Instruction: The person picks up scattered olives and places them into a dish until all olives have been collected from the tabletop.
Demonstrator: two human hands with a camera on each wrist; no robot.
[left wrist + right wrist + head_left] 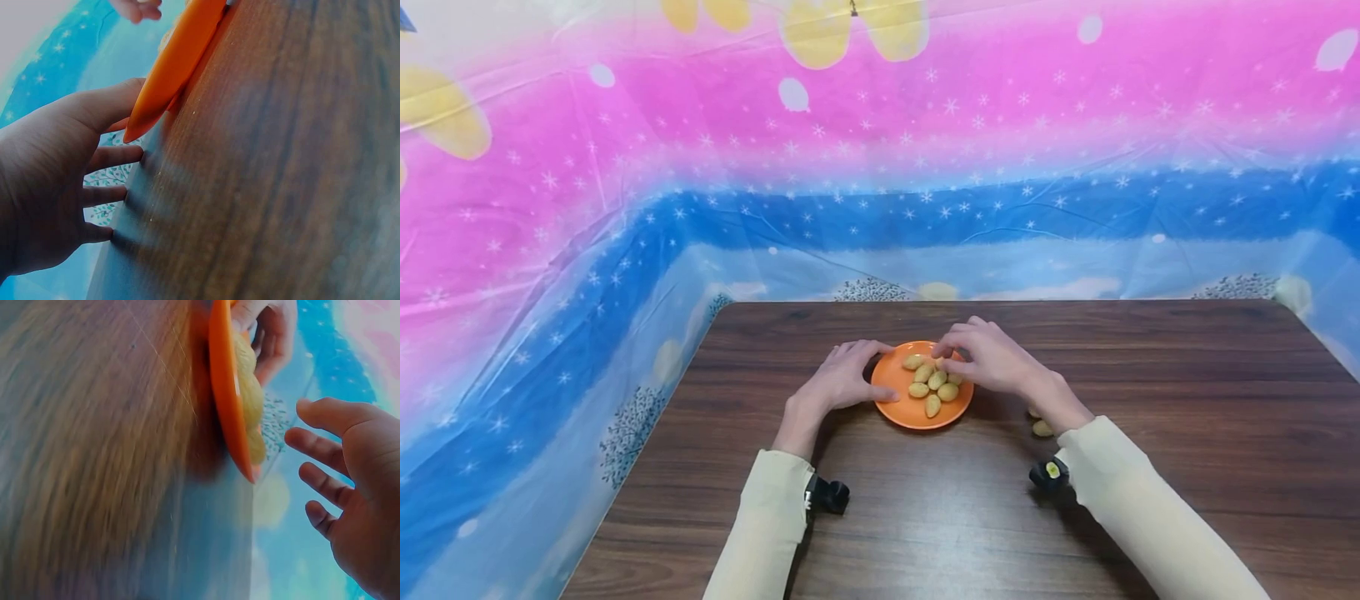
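Note:
An orange plate (904,415) on the table carries several tan, oval, nut-like pieces (937,380). At its left rim, my left hand (842,377) holds the plate, thumb lying over the edge. In the left wrist view, the other fingertips of the left hand (56,169) reach down to the tabletop beside the plate. My right hand (988,354) hovers over the plate's right far side, fingers bent loosely. The right wrist view shows the right hand (369,469) with nothing between thumb and fingers, just above the pieces (251,400).
On the brown wooden table (925,517), tan pieces (1042,428) lie partly hidden by the right wrist. Black wrist cameras (832,497) hang under both sleeves. A pink and blue printed cloth (925,183) rises behind the table's far edge and along the left side.

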